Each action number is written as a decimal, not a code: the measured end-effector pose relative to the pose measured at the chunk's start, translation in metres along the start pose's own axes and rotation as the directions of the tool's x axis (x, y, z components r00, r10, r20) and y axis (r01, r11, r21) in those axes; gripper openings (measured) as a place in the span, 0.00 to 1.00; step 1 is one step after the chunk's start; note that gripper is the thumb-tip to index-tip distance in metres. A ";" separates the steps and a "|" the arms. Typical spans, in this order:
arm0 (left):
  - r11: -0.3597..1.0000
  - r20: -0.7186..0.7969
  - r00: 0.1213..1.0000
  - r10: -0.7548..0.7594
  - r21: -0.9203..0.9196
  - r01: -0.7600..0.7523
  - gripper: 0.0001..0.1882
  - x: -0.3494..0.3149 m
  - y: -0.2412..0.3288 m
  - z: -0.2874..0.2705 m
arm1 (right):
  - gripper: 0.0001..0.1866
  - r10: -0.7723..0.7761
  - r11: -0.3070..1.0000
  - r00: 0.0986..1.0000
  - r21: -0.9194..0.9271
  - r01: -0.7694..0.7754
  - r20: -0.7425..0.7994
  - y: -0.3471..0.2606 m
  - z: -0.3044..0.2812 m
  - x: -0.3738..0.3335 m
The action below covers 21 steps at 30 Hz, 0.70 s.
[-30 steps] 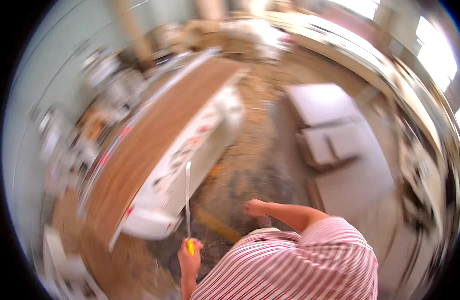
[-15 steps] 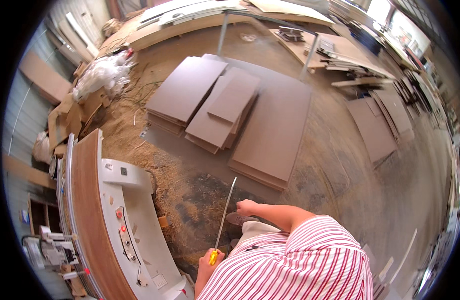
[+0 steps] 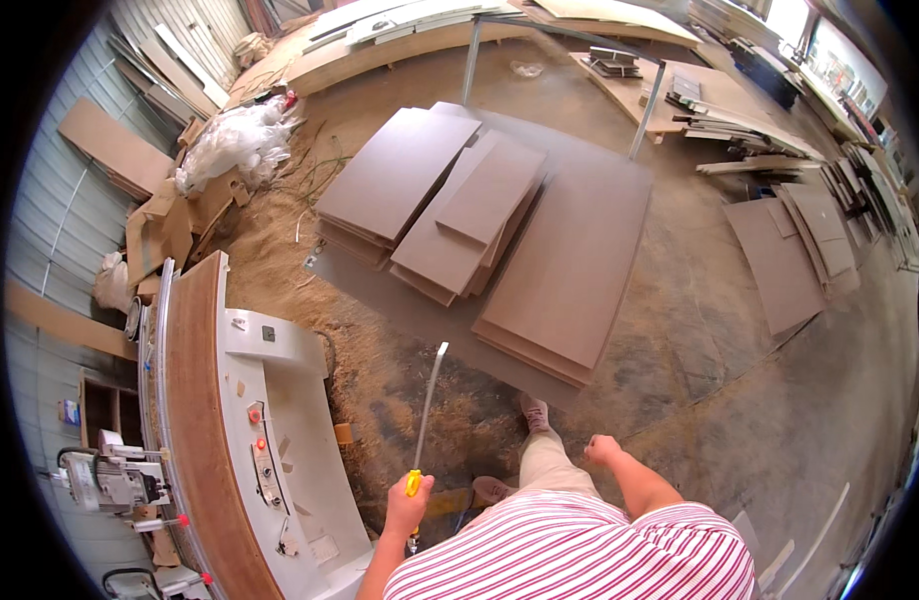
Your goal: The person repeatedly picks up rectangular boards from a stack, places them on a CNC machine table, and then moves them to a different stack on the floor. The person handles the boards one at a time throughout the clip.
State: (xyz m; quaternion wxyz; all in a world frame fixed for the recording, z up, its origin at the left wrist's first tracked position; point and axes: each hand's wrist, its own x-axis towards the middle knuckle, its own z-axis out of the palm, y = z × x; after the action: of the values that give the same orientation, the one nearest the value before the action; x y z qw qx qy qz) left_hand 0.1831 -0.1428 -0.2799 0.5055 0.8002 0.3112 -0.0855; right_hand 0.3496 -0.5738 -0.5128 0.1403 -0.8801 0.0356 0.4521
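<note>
My left hand (image 3: 407, 503) is closed round the yellow handle (image 3: 413, 483) of a long, thin tool. Its grey metal strip (image 3: 425, 410) points up and away from the fist, ending in a pale tip. What kind of tool it is, I cannot tell. Out to the right hangs my right hand (image 3: 602, 449), curled into a fist with nothing showing from it. Ahead of both hands lie stacked brown panels: a large stack (image 3: 570, 280) on the right, narrower pieces (image 3: 470, 220) in the middle and another stack (image 3: 395, 175) on the left.
To my left runs a long machine with a brown top (image 3: 195, 400) and a pale side panel (image 3: 245, 430) carrying red buttons. Clear plastic sheeting (image 3: 242, 145) and cardboard (image 3: 160, 230) lie beyond it. More panels (image 3: 780, 260) lean at the right. Sawdust covers the floor (image 3: 310, 290).
My right hand has swung out to the right, away from the tool. My left hand has moved slightly up and left with the tool. One foot has stepped forward toward the stacks.
</note>
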 end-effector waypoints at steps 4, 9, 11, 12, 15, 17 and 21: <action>0.980 0.122 0.992 0.038 0.190 -0.061 0.20 0.024 0.034 0.020 | 0.16 -0.119 0.980 0.988 0.146 0.133 -0.103 -0.024 -0.024 0.039; 0.932 0.311 0.947 -0.083 0.361 -0.037 0.22 0.078 0.071 0.070 | 0.28 0.006 0.981 0.964 0.189 0.046 -0.266 -0.051 -0.076 0.108; 0.920 0.380 0.916 -0.126 0.391 -0.036 0.21 0.100 0.079 0.087 | 0.47 0.130 0.950 0.963 0.309 -0.052 -0.237 -0.054 -0.095 0.144; 0.920 0.386 0.914 -0.125 0.389 -0.038 0.20 0.110 0.085 0.093 | 0.54 0.156 0.953 0.947 0.294 -0.070 -0.282 -0.051 -0.093 0.159; 0.952 0.390 0.895 -0.217 0.287 0.106 0.15 0.137 0.063 0.104 | 0.71 0.222 0.947 0.910 0.299 -0.116 -0.349 -0.052 -0.104 0.204; 0.932 0.338 0.873 -0.352 0.046 0.359 0.12 0.151 0.095 0.114 | 0.78 0.262 0.919 0.930 0.360 -0.159 -0.259 -0.053 -0.110 0.218; 0.940 0.343 0.889 -0.302 -0.046 0.337 0.10 0.170 0.095 0.125 | 0.75 0.066 0.972 0.971 0.235 -0.011 -0.230 -0.033 -0.153 0.220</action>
State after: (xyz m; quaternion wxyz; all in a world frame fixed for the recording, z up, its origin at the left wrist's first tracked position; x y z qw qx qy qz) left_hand 0.3956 -0.2088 -0.3444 0.5704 0.6848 0.3533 -0.2843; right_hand 0.6060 -0.5706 -0.5983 0.2279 -0.9043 0.1218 0.3397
